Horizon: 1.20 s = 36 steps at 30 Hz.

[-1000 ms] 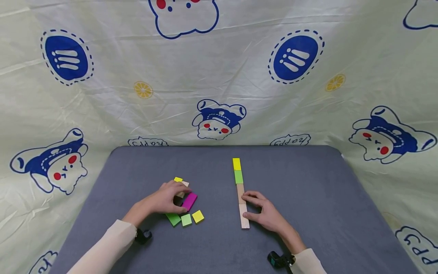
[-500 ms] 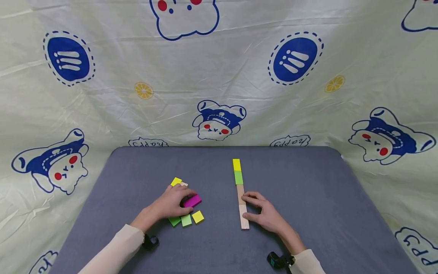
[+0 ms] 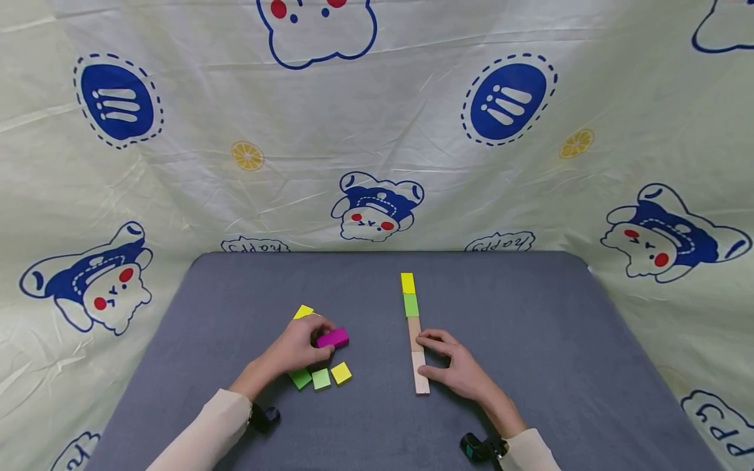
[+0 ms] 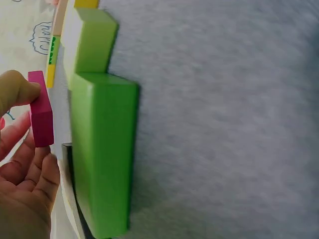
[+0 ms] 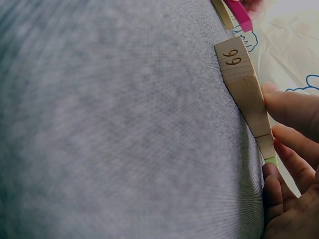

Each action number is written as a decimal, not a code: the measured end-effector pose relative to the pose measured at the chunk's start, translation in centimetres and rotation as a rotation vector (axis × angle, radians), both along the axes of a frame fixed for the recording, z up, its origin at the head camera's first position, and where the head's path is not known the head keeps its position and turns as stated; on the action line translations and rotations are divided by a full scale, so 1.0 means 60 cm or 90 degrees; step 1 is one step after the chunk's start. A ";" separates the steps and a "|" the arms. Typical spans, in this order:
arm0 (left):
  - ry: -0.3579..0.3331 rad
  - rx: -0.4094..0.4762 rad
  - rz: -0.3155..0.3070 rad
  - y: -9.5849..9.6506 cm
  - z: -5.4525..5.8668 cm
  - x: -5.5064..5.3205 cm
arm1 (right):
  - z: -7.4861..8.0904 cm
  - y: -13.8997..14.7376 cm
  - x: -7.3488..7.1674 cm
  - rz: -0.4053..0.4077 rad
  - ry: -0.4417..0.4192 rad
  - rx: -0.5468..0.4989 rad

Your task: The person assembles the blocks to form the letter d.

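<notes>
Far left, I have the left hand (image 3: 297, 343) over the loose blocks, thumb one side, fingers curled the other, pinching the magenta block (image 3: 333, 338). Left wrist view backs that up; block looks off the table (image 3: 530, 307). Around the hand: far yellow block (image 3: 303, 311) partly covered by it, long green block (image 3: 301, 378) on the near side, then light green cube (image 3: 321, 379), near yellow cube (image 3: 341, 373) just right of that. Anything under the palm I can't see.

Gap, then the row on the right: yellow end block (image 3: 408, 283) farthest, green block (image 3: 411, 305) next, then two plain wooden blocks (image 3: 420, 376) nearest me, end to end. Right hand (image 3: 453, 366) sits at their right side, fingers loosely bent and apart, thumb and a fingertip against the wood, gripping nothing; I'd call it steadying.

Step in hand, my read: magenta picked out, not yet set down, well apart from the row. Next move calls for a firm pinch, enough height over the near yellow cube, and a light right hand so the row stays straight.
</notes>
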State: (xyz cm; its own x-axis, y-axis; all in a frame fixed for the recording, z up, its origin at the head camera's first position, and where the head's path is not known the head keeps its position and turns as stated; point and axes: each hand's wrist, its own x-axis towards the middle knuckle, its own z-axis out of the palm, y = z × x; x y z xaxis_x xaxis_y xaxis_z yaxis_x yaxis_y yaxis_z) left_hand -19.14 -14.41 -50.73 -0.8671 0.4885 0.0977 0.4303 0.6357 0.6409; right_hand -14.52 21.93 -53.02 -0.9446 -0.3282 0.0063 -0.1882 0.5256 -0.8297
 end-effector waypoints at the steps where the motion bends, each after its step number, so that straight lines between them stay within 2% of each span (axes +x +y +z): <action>1: -0.006 0.010 0.004 0.001 0.002 -0.001 | 0.000 0.000 0.000 0.001 0.001 0.002; 7: -0.012 0.053 0.044 0.010 0.010 -0.008 | -0.002 0.001 0.001 0.002 0.004 0.004; 15: -0.022 0.048 0.091 0.029 0.010 -0.019 | -0.002 0.001 0.001 0.000 0.002 -0.001; 22: -0.024 0.063 0.089 0.055 0.010 -0.036 | -0.001 0.001 0.000 0.006 -0.001 -0.007; 36: -0.040 0.029 0.069 0.126 0.012 -0.064 | -0.002 0.000 -0.003 -0.007 -0.021 0.007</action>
